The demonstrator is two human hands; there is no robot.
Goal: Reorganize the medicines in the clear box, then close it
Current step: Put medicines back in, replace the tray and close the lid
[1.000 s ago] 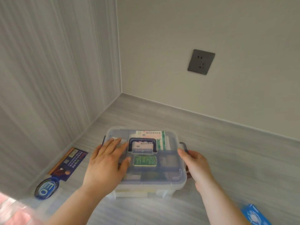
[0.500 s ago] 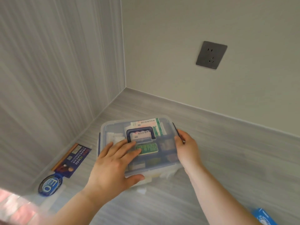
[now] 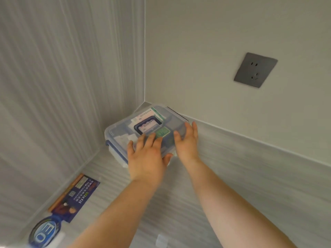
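The clear box (image 3: 119, 130) stands in the far corner where the two walls meet, its lid on and its dark blue handle (image 3: 148, 124) lying flat on top. Medicine packs, one white with a green stripe (image 3: 155, 111) and one green (image 3: 162, 132), show through the lid. My left hand (image 3: 146, 158) lies flat on the near part of the lid, fingers spread, thumb at the box's front edge. My right hand (image 3: 187, 142) rests with fingers apart against the box's right side. Neither hand grips anything.
A dark blue leaflet (image 3: 77, 196) and a round blue-and-white item (image 3: 44, 233) lie by the left wall. A grey wall socket (image 3: 255, 69) sits on the right wall. A small white scrap (image 3: 161, 239) lies on the grey surface near my arms.
The box has slid away from me into the corner and turned slightly. Both hands moved forward with it, the right one shifting from the latch to the side.
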